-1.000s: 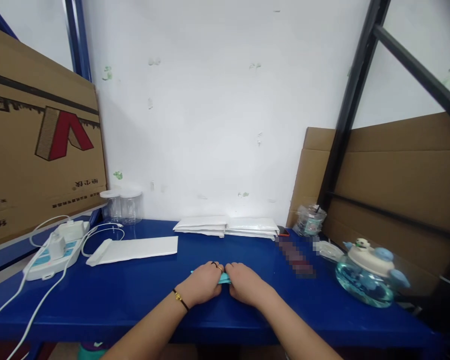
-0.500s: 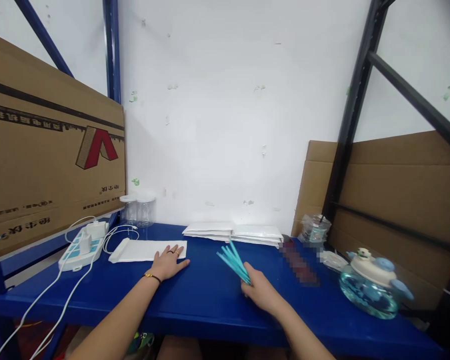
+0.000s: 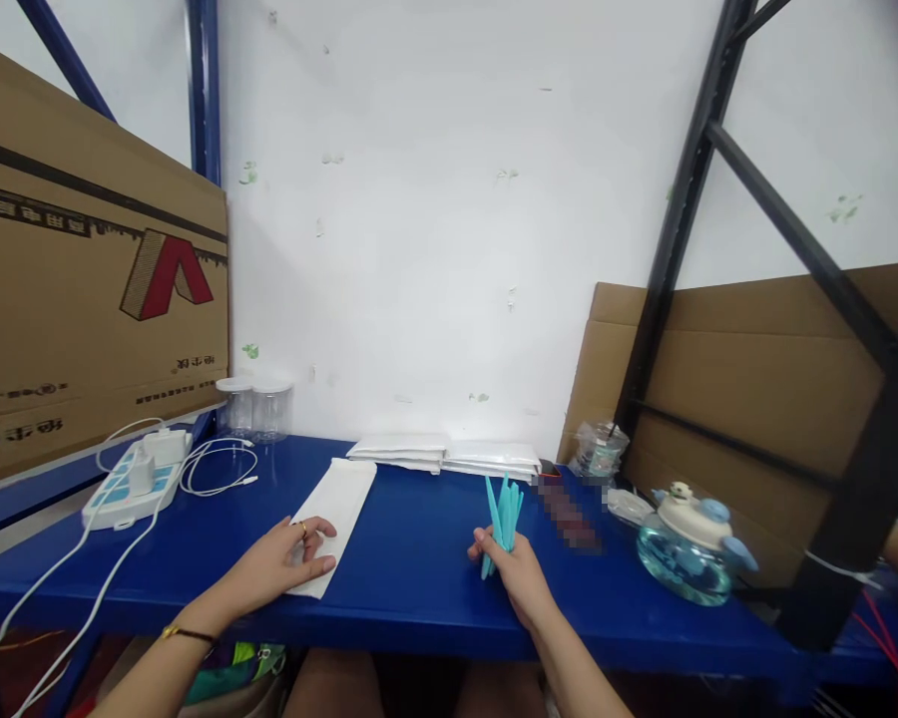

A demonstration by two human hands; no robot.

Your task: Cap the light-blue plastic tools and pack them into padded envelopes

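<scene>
Holding teal sticks (image 3: 505, 511) in right hand (image 3: 522, 575), with white packet (image 3: 346, 509) turned under left hand (image 3: 278, 566)

Has brought the sticks from a leftward slant to nearly upright, closed firmly in the right fist over the table (image 3: 411, 588), tips a little spread. Cannot tell about any contact of their lower ends with the table. Has swung the packet from crosswise, half a second ago, to a slant, with near end close to the table's front edge. So has both before the body now, well apart. Has changed the left hand from flat to loosely curled, half open over the packet, gripping nothing clearly. Holds forearms (image 3: 578, 660) low, slanting inward from both sides. Can see farther out two piles of white packets (image 3: 400, 452) by the wall (image 3: 419, 249), a power strip (image 3: 124, 494) on the left, a glass pot (image 3: 684, 563) on the right.
</scene>
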